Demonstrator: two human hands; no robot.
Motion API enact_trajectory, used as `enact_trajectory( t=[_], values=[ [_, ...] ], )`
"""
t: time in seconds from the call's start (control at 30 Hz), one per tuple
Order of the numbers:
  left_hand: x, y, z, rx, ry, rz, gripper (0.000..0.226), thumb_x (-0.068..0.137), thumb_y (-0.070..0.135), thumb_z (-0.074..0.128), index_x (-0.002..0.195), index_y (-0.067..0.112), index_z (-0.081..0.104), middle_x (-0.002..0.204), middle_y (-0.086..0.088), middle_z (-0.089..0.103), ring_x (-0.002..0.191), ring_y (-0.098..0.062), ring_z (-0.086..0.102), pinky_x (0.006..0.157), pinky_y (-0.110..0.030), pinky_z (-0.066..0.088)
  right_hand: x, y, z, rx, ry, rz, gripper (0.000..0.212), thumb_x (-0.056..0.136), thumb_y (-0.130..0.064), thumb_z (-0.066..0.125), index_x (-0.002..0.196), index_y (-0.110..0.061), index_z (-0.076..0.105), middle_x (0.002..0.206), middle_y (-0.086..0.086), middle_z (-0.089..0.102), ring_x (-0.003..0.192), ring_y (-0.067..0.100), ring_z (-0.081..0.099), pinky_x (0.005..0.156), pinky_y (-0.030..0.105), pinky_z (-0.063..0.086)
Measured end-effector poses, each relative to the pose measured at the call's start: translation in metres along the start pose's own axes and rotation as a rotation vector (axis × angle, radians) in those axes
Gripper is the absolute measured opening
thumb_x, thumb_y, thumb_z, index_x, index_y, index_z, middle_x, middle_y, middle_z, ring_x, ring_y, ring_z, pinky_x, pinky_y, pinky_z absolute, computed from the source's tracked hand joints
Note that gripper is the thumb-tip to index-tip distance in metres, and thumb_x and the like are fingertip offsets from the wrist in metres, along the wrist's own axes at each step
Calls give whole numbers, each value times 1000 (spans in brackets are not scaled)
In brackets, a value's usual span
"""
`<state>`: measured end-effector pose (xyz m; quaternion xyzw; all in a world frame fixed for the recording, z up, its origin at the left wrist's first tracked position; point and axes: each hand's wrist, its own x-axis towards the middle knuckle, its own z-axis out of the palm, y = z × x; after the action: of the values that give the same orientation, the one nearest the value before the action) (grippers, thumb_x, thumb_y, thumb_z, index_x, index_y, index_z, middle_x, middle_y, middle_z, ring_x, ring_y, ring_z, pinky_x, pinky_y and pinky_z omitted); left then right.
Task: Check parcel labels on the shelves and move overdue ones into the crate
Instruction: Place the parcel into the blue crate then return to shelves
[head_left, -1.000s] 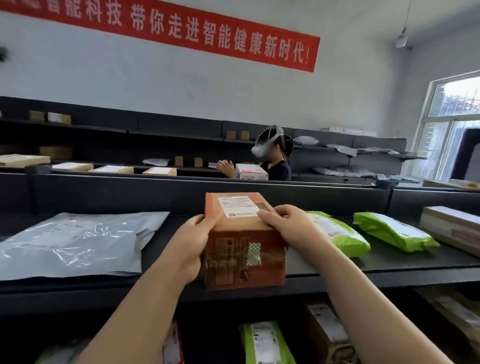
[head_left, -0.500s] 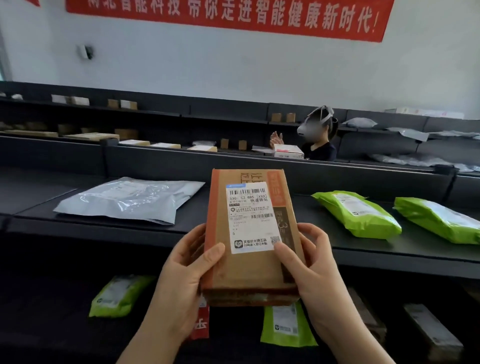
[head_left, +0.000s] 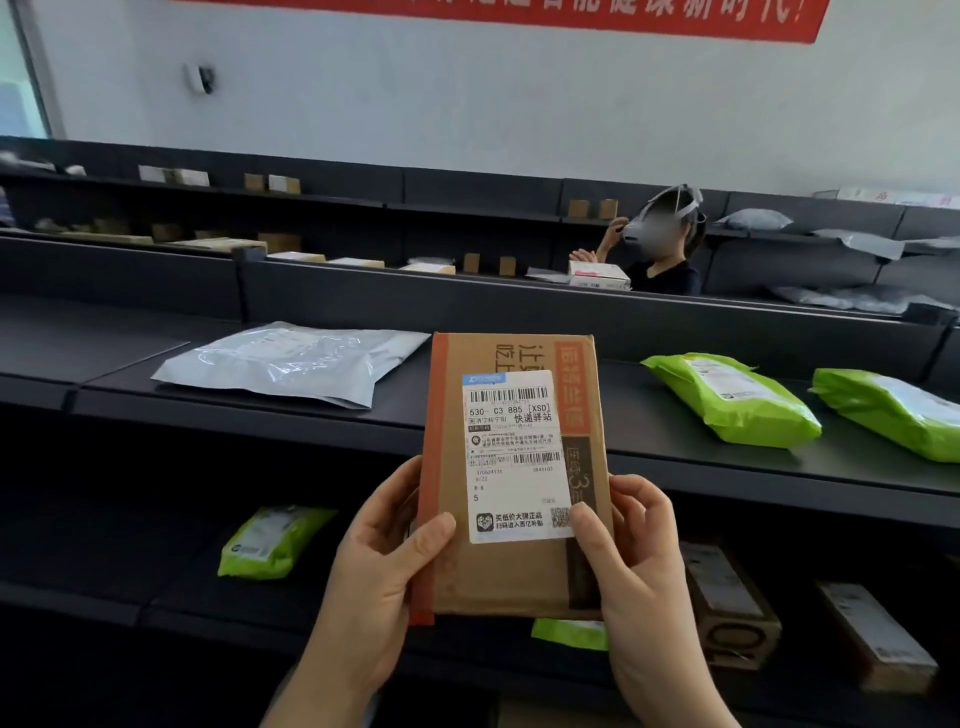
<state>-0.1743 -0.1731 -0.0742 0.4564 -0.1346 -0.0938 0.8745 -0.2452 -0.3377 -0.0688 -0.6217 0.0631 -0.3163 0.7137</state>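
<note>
1. Two hands fill the lower middle of the head view. The left hand (head_left: 384, 571) and right hand (head_left: 639, 577) each clasp one side of the cardboard box (head_left: 519, 571), thumbs on its face and fingers behind.
2. One second ago the box stood on the front edge of the shelf (head_left: 654, 431). Now it is lifted clear and held in front of that shelf at frame centre. Its face is turned up, and it sits closer than half a second ago.
3. That looks to me like the label check under way, with nothing sorted yet. I see no crate anywhere.
4. The white shipping label (head_left: 514, 457) reads "530- C3 885 [XSD]", "快递驿站", "6/22" and "5". Its foot reads "买低价大牌正品 扫码进入百亿补贴". The right thumb touches the corner by the QR code.
5. Orange print runs down the box's right strip, too stylised for me to read. The red banner (head_left: 675, 15) along the top is cropped.
6. A grey mailer (head_left: 291, 364) lies to the left on the shelf, and green pouches (head_left: 727, 395) lie to the right.
</note>
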Motion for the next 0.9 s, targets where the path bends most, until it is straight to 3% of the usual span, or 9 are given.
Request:
enact_trajectory(
  t=[0.13,0.23,0.33,0.47,0.57,0.73,0.9],
  values=[
    [-2,2,-1,27,-8,20,73,42,24,94,111,27,69,111,-6,73,102,-23,69,74,-34,60,-3,2,1,5,4,-2,46,72,-29,66,115,-20,50,112,0,69,104,12,67,89,35,55],
    [-2,3,-2,12,1,15,70,42,21,91,109,26,69,107,-6,74,100,-24,70,74,-35,60,-3,3,2,3,1,-2,48,72,-31,66,115,-21,50,113,-1,69,104,12,67,90,37,55],
    [-2,2,-3,7,-8,22,82,30,31,97,107,27,71,108,-7,74,97,-22,71,69,-32,60,-4,4,3,-5,2,-7,46,72,-32,66,114,-23,51,113,-1,68,105,12,66,90,37,55],
    [-1,5,-2,10,11,25,64,50,15,81,112,24,66,106,-6,74,96,-22,71,76,-36,60,-4,3,5,-8,-11,-9,45,73,-32,65,114,-23,50,114,-1,68,103,10,67,84,32,58],
    [4,12,3,14,-25,20,52,64,9,71,114,23,64,103,-4,75,94,-21,72,72,-34,61,0,-5,7,-3,-24,-18,43,75,-32,64,115,-23,50,113,-3,69,101,9,67,74,23,57],
    [20,24,23,30,-115,9,44,72,15,66,115,22,64,105,-4,75,94,-19,72,71,-32,61,6,-33,-2,15,22,-26,27,91,-24,57,117,-27,52,111,-8,71,102,14,69,78,33,56],
    [27,26,60,54,-282,-37,46,73,19,66,119,20,63,108,-3,73,95,-19,72,64,-26,59,-8,-65,-27,13,187,-59,26,95,-22,54,120,-29,55,114,-8,71,105,17,68,85,39,56]
  ],
)
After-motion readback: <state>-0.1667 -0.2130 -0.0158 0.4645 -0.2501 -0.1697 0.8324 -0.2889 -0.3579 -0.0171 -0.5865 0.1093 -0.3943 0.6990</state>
